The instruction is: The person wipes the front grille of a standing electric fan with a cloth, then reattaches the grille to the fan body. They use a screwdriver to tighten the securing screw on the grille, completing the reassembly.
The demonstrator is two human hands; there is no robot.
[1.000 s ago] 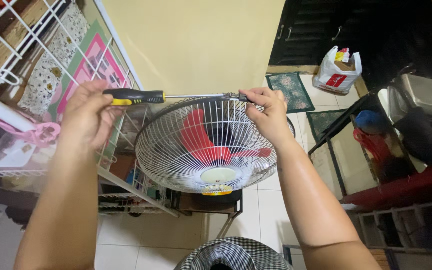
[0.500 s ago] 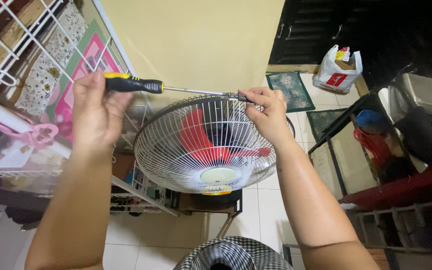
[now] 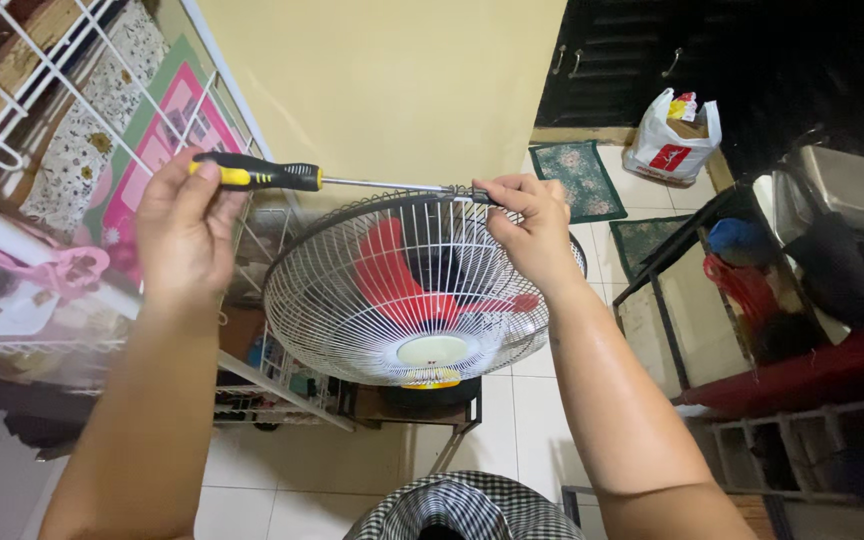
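A round electric fan with a white wire grille point(image 3: 352, 310) and red blades point(image 3: 392, 275) stands tilted in front of me. My left hand point(image 3: 180, 225) grips the black and yellow handle of a screwdriver point(image 3: 257, 175). Its metal shaft runs right to the top rim of the grille. My right hand point(image 3: 530, 232) pinches the grille rim at the screwdriver tip, where a small fastener sits.
A white wire rack point(image 3: 42, 110) with patterned cloths fills the left. A yellow wall is behind the fan. A white plastic bag point(image 3: 674, 138) and small mats point(image 3: 582, 175) lie on the tiled floor at the back right. A dark shelf with containers point(image 3: 812, 260) stands at the right.
My left hand has turned on the screwdriver handle, rising and then dropping slightly. The right hand stays on the grille rim. The fan has not moved.
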